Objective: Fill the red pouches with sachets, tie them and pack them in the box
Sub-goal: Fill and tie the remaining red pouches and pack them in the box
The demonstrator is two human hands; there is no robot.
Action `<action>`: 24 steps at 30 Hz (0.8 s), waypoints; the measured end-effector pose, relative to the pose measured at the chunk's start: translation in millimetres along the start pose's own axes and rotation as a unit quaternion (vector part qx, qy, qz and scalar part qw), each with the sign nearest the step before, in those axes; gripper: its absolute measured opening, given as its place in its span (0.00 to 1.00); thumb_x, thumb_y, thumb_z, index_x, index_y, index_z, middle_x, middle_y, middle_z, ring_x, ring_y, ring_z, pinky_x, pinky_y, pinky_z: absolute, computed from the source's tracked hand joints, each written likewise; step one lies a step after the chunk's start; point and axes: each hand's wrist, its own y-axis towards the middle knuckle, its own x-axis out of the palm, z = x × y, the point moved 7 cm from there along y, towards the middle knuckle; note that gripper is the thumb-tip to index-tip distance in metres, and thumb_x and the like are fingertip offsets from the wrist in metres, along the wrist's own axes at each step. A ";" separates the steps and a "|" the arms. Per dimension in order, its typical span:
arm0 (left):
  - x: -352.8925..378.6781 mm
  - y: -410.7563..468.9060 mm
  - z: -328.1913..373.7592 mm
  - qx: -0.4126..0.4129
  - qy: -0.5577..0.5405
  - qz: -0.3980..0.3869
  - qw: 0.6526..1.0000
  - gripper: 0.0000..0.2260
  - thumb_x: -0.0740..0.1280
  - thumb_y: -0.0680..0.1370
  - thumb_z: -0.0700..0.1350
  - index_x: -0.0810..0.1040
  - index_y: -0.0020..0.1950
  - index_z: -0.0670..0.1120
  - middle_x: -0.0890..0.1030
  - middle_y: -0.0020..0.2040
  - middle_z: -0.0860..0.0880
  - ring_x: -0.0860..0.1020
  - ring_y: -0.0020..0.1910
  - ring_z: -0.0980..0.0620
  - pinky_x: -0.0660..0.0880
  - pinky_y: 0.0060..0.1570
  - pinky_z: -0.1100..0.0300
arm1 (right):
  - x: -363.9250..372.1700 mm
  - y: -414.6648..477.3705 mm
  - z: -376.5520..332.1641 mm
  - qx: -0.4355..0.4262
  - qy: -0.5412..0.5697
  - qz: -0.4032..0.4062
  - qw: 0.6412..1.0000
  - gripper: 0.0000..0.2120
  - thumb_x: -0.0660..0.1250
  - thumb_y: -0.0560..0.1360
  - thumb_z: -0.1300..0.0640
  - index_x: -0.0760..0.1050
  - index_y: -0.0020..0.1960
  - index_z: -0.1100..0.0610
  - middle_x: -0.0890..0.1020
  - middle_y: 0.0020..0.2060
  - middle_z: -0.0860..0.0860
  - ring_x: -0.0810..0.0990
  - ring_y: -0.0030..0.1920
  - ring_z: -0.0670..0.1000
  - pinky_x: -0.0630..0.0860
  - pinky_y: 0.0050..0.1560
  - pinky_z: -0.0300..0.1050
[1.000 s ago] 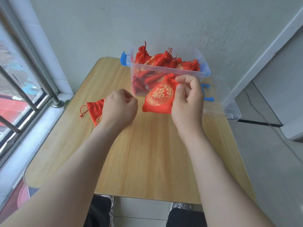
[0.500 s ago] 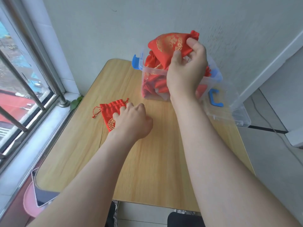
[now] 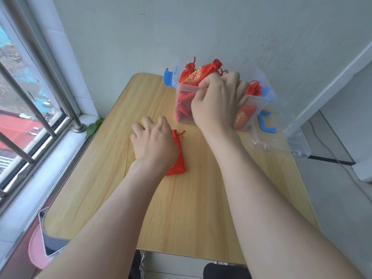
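Wooden bench (image 3: 201,198) against a pale wall, window (image 3: 30,97) on the left. I see one red pouch (image 3: 178,164) lying flat mid-bench, drawstring end pointing away. Left hand (image 3: 155,143) rests on top of it, fingers (image 3: 163,122) bent, tips hidden; can't tell if they pinch it. Clear box (image 3: 187,88) stands at the bench's far right, stuffed with tied pouches (image 3: 193,77). Right hand (image 3: 219,101) sits at its near rim, fingers curled inside; grip unclear. Clear lid (image 3: 281,141) lies just right of the box.
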 end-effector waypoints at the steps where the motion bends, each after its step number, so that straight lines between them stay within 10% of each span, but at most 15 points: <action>1: 1.7 -1.6 -3.0 -0.022 0.019 -0.016 0.999 0.14 0.63 0.79 0.41 0.71 0.64 0.43 0.70 0.61 0.39 0.68 0.62 0.35 0.67 0.55 0.48 | -2.3 -8.5 -0.3 -0.008 0.023 0.018 1.000 0.07 0.67 0.76 0.58 0.81 0.50 0.48 0.74 0.55 0.51 0.71 0.62 0.59 0.65 0.60 0.52; 7: 16.9 -6.5 -9.7 -0.045 0.065 -0.109 0.991 0.20 0.65 0.79 0.46 0.69 0.69 0.42 0.70 0.65 0.38 0.68 0.66 0.33 0.68 0.58 0.47 | 10.4 -53.1 21.2 0.082 0.069 -0.174 0.979 0.07 0.67 0.79 0.60 0.82 0.53 0.53 0.82 0.53 0.51 0.81 0.56 0.57 0.76 0.53 0.49; 12: 11.7 -10.1 0.5 -0.001 -0.031 -0.072 0.997 0.05 0.67 0.78 0.40 0.74 0.53 0.42 0.77 0.57 0.43 0.77 0.54 0.40 0.72 0.44 0.51 | 21.1 -93.5 40.9 0.159 0.030 -0.344 0.925 0.10 0.66 0.78 0.61 0.69 0.39 0.55 0.76 0.40 0.55 0.76 0.42 0.62 0.64 0.31 0.43; 17: 13.7 -17.4 8.9 0.004 -0.168 -0.047 0.985 0.09 0.69 0.81 0.43 0.77 0.61 0.46 0.81 0.56 0.46 0.80 0.53 0.43 0.76 0.45 0.52 | 10.2 -112.2 57.5 0.221 0.061 -0.372 0.899 0.03 0.66 0.78 0.62 0.72 0.51 0.58 0.79 0.52 0.55 0.81 0.49 0.61 0.73 0.39 0.44; 20: 14.4 -19.7 19.3 0.001 -0.264 -0.056 0.963 0.13 0.68 0.83 0.43 0.77 0.67 0.44 0.81 0.60 0.45 0.80 0.57 0.44 0.78 0.48 0.53 | 10.0 -120.0 68.9 0.245 0.122 -0.379 0.884 0.30 0.66 0.79 0.59 0.64 0.80 0.53 0.78 0.68 0.54 0.80 0.64 0.59 0.75 0.53 0.46; 24: 4.7 -21.4 37.4 0.033 -0.385 -0.044 0.921 0.08 0.68 0.83 0.41 0.85 0.58 0.49 0.84 0.50 0.49 0.81 0.43 0.52 0.72 0.32 0.67 | 2.7 -112.4 79.9 0.254 0.165 -0.351 0.886 0.21 0.65 0.78 0.56 0.77 0.70 0.51 0.83 0.61 0.50 0.83 0.60 0.57 0.78 0.53 0.47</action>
